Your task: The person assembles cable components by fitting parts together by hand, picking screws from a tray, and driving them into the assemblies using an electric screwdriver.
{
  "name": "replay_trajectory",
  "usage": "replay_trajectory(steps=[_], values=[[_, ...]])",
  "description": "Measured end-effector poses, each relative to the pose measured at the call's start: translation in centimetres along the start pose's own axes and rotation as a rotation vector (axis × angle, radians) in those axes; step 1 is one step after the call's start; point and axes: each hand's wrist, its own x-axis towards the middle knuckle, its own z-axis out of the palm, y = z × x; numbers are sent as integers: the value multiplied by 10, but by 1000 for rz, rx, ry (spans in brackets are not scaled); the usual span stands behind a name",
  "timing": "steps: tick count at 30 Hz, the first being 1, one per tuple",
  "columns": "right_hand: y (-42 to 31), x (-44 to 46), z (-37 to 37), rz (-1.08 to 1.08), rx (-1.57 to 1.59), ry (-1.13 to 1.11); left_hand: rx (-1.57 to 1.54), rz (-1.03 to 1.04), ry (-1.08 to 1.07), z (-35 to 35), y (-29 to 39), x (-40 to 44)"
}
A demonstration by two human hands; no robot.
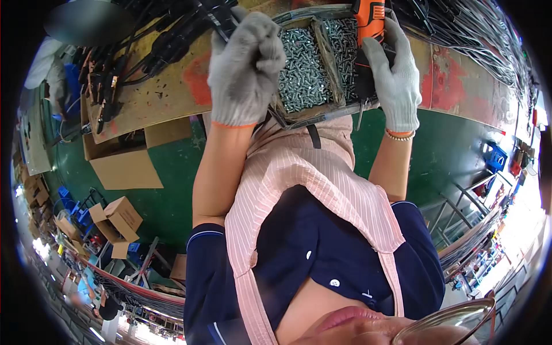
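Note:
My left hand (pixel 244 72), in a grey-white work glove, is closed at the bench's near side, left of the screw box. A black cable end (pixel 215 16) sticks out past its fingers; the gripped part is mostly hidden. My gloved right hand (pixel 397 77) is wrapped round an orange and black power screwdriver (pixel 370 22), its thumb on the near side. Below the hand a thin metal bit (pixel 360 115) points toward my body. Between my hands a worn box (pixel 307 119) holds many small silver screws (pixel 302 72), split by a divider (pixel 329 60) into two compartments.
Bundles of black cables (pixel 172 49) lie at the left of the wooden bench (pixel 155 109). Grey wires (pixel 477 40) are heaped at the right. An open cardboard box (pixel 126 169) stands below the bench edge, another carton (pixel 118 221) farther back. Co-workers (pixel 106 305) are at lower left.

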Motion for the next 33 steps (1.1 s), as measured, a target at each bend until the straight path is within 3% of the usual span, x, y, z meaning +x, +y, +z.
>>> replay_trajectory(steps=[1,2,5,7,8,11,12,13,15,16,17,19,20,22,24,30,33], values=[[2,1,5,-9,-13,40,23,-19,-103,-6,-6,1],[5,5,7,3,38,23,120,63,87,0,-19,-1],[4,22,10,99,237,-69,256,40,13,-18,-16,3],[-5,34,9,243,434,-190,197,16,167,-6,-19,1],[4,39,13,188,547,-214,153,22,159,-3,-19,-1],[30,45,14,251,629,-219,52,72,19,-6,-18,-4],[24,37,8,344,728,-148,53,89,-20,-9,-18,-3],[41,43,2,365,872,-217,112,97,-1,-13,-19,0],[29,39,-5,145,1597,-332,166,93,96,-9,-20,-1],[22,37,-4,-3,1862,-530,160,84,171,-3,-20,-2],[7,33,-6,4,1781,-309,154,76,246,2,-20,-2],[-21,24,-11,15,1591,119,135,77,164,-5,-20,-1],[3,30,-14,-70,1974,-138,129,75,126,-9,-20,-2],[3,28,-21,-163,2161,-345,145,76,89,-13,-20,-4],[-15,14,-29,-146,2094,-368,154,58,97,-14,-19,-2],[-34,-5,-23,-273,1485,156,281,160,219,14,-17,-3],[-29,-9,-15,-228,1202,391,245,130,208,12,-16,-1]])
